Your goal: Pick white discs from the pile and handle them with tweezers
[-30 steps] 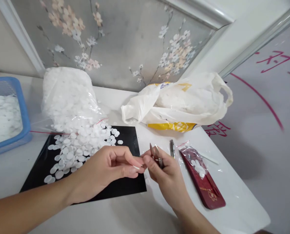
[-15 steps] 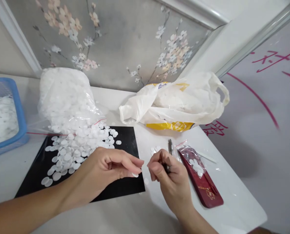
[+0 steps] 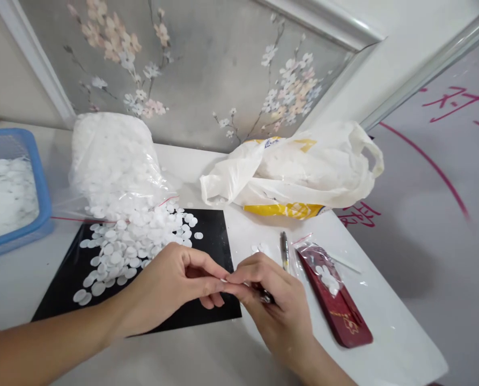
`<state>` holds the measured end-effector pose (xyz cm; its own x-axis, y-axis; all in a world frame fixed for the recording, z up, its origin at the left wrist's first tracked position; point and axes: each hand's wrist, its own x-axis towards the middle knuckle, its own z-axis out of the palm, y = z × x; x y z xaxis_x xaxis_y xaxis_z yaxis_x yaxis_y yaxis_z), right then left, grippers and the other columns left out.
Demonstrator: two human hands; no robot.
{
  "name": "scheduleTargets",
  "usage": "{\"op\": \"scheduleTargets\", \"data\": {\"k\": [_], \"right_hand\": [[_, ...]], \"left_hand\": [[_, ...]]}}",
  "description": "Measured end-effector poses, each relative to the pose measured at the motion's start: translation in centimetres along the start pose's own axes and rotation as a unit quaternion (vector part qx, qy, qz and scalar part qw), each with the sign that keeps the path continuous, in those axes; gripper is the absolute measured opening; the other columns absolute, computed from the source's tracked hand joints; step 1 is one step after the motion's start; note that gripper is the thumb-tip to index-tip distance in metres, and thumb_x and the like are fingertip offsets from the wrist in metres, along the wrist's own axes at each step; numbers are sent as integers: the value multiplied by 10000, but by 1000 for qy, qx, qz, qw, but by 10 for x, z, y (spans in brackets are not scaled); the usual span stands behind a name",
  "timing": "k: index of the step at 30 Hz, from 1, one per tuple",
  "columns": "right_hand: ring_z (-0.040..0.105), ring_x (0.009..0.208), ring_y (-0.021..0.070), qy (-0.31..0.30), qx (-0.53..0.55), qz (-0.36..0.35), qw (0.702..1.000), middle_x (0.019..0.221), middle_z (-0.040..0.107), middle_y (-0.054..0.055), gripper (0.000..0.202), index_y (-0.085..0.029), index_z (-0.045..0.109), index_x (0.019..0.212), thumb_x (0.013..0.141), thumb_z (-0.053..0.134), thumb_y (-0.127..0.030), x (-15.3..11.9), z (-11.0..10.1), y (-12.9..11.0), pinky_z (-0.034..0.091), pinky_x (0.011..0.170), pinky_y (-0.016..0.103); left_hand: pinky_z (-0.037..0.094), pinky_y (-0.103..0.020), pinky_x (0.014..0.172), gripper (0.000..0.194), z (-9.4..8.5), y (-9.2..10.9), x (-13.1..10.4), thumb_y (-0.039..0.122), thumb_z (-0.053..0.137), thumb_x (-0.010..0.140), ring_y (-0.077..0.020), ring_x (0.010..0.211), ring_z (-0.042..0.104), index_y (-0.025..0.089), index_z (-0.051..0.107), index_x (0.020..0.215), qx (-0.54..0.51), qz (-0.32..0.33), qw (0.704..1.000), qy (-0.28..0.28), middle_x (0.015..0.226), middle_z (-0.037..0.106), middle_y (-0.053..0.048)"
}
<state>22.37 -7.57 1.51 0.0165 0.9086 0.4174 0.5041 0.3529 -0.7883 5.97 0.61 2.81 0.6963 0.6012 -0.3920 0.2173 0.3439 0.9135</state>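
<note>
My left hand (image 3: 178, 287) pinches a small white disc (image 3: 223, 280) over the right part of a black sheet (image 3: 215, 236). My right hand (image 3: 273, 297) meets it there, thumb and forefinger closed at the disc's edge. A dark, shiny object (image 3: 264, 295) is tucked in my right palm, mostly hidden by the fingers. Behind my left hand, a heap of white discs (image 3: 122, 249) covers much of the sheet, spilling from a clear plastic bag (image 3: 114, 155).
A blue basket (image 3: 42, 187) of white discs stands at the left. At the back lies a white and yellow plastic bag (image 3: 303, 171). A pen (image 3: 284, 251), a small clear bag (image 3: 330, 276) and a dark red case (image 3: 354, 329) lie at the right.
My hands, apart before, have come together at the fingertips. My right hand has moved left, and its fingers now touch the disc in my left hand. The view has shifted slightly.
</note>
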Motion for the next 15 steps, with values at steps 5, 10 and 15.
{"op": "scheduleTargets", "data": {"k": [5, 10, 15], "right_hand": [[580, 590, 140, -21, -110, 61, 992, 706, 630, -4, 129, -225, 584, 767, 895, 566, -216, 5, -11, 11, 435, 541, 237], [604, 629, 207, -54, -289, 179, 939, 692, 655, 31, 162, -223, 590, 700, 845, 548, -282, 9, -46, 44, 431, 580, 293], [614, 647, 220, -1, -390, 177, 904, 798, 626, 50, 372, -213, 645, 1174, 906, 425, -347, 0, -56, 62, 464, 599, 329]], "left_hand": [[566, -275, 748, 252, -7, 5, 1, 261, 716, 749, -175, 794, 711, 163, 742, 979, -20, -13, 998, -60, 894, 751, -43], [413, -178, 462, 136, -41, 52, -19, 263, 644, 799, -86, 504, 551, 236, 730, 901, 207, 117, 965, 111, 616, 601, 49], [322, -174, 496, 120, -68, 84, -55, 300, 635, 818, -68, 479, 439, 203, 686, 768, 283, 164, 914, 240, 500, 524, 75]]}}
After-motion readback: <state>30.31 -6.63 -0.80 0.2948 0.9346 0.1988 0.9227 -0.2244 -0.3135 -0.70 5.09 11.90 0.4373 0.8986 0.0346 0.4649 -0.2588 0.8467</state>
